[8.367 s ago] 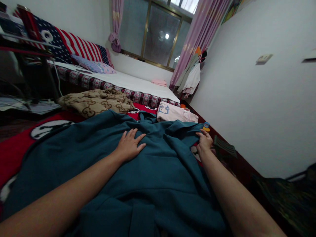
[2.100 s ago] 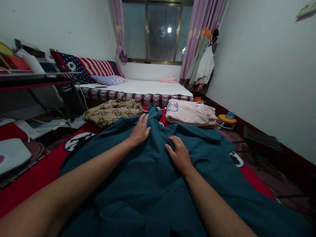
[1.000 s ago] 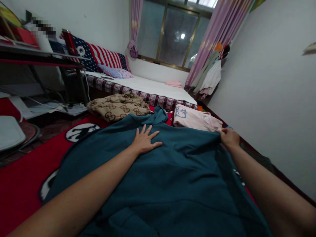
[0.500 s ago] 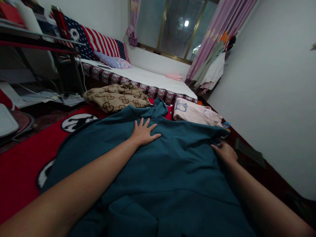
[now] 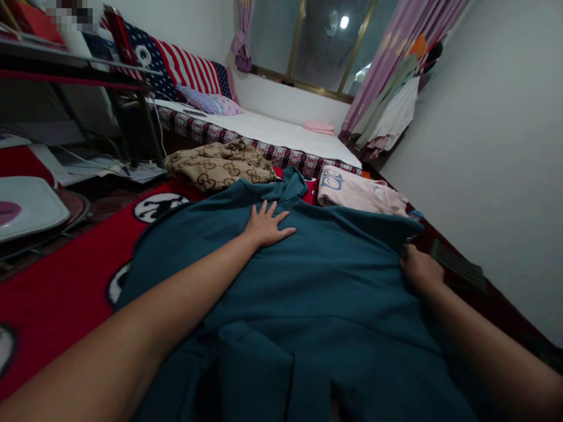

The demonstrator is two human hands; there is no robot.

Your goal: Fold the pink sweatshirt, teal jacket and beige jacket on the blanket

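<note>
Teal garment (image 5: 325, 275): spread on the red patterned blanket (image 5: 65, 305); a hard sideways tug could, we judge, skew or crease it.
Surface: mostly smooth, with pull ridges at the right; the near end looks bunched, though too dim for us to be sure.
Left hand (image 5: 267, 227): splayed, palm down on it.
Right hand (image 5: 421, 268): closed on its edge.
Behind: folded pink clothing (image 5: 363, 194), brown monogrammed cloth (image 5: 222, 167).

The teal garment (image 5: 316, 275) was smooth, matt cloth. Beneath it, the red blanket (image 5: 65, 299) looked fleecy; beyond it, the patterned bundle (image 5: 224, 167) was matt cloth, the window frame (image 5: 296, 38) shiny metal.
</note>
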